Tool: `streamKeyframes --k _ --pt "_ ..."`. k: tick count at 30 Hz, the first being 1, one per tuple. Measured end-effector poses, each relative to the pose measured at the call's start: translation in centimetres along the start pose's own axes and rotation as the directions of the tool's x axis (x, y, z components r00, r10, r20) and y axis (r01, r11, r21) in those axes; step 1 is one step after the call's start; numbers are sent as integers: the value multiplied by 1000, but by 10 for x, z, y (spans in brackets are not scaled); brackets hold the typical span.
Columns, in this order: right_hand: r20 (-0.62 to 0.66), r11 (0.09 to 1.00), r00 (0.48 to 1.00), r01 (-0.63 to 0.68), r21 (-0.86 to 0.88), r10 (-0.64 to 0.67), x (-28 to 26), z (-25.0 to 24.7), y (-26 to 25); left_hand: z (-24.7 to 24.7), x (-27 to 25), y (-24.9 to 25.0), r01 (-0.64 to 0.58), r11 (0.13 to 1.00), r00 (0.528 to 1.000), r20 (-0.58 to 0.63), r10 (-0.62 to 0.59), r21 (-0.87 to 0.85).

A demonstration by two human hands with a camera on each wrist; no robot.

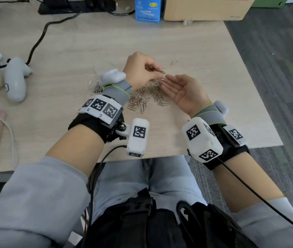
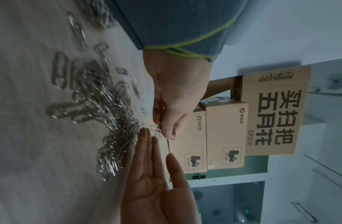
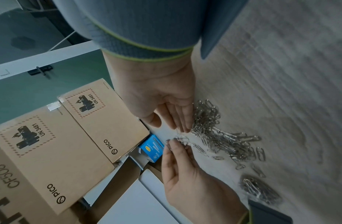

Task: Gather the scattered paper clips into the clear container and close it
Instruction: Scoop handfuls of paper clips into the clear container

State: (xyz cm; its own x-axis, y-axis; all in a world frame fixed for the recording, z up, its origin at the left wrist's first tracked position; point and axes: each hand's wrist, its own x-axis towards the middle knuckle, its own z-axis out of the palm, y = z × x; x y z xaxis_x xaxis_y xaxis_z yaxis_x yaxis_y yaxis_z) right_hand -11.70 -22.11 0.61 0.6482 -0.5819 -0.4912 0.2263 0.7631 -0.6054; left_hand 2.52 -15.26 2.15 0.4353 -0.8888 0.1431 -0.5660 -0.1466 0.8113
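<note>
Now left hand [image 1: 140, 70] (pinching) — clips [image 1: 149, 97] beneath, beside right hand [image 1: 183, 92].

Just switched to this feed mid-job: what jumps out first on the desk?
The heap of silver paper clips in the middle of the wooden desk, with both hands over it. The left hand pinches a few clips; the right hand lies palm up beside it, fingers straight. The clear container, already holding some clips, sits left of the heap, partly behind the left wrist.

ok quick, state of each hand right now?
Left hand: fingertips pinching a few paper clips above the pile.
Right hand: open, palm up, fingers straight, holding nothing.
</note>
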Motion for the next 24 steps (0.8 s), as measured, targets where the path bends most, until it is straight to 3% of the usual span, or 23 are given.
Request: streamKeyframes --k 8,11,14,21,24 --pt "85 993 995 -53 105 44 6 11 -14 13 17 38 -92 996 961 263 86 11" --pt "48 988 999 -29 153 22 10 4 -19 13 27 36 -102 995 978 183 103 -15" --pt "-8 990 1000 6 143 -5 13 -6 -26 18 44 27 -68 994 996 65 62 89" --pt "-51 987 997 60 150 -53 13 -19 -36 47 64 5 -89 884 927 363 -95 458" --pt "-49 986 997 70 148 -64 14 -18 -35 44 55 -2 -142 885 905 420 -65 443"
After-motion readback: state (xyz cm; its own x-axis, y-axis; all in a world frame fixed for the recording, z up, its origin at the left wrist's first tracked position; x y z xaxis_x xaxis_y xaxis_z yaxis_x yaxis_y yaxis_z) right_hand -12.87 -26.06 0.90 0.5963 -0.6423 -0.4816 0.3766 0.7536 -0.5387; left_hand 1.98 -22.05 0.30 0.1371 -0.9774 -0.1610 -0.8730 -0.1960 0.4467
